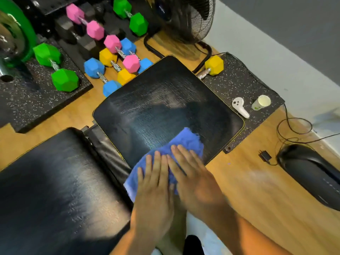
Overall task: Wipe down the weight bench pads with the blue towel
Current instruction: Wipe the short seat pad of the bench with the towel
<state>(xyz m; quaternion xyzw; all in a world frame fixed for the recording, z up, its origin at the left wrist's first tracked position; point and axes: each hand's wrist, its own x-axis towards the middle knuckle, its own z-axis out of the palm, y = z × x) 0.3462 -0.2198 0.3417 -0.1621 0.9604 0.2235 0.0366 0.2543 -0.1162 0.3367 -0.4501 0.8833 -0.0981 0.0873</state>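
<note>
The blue towel lies crumpled on the near right corner of the black seat pad, which shows damp streaks across its middle. My left hand and my right hand press flat on the towel side by side, fingers spread and pointing away from me. The towel's near edge hangs over the pad's edge by the hinge gap. The longer black back pad fills the lower left, apart from both hands.
Coloured dumbbells lie on floor mats behind the bench. A fan stands at the back. On the right mat sit a white controller and a paper cup. A black device and cables lie on the wooden floor at right.
</note>
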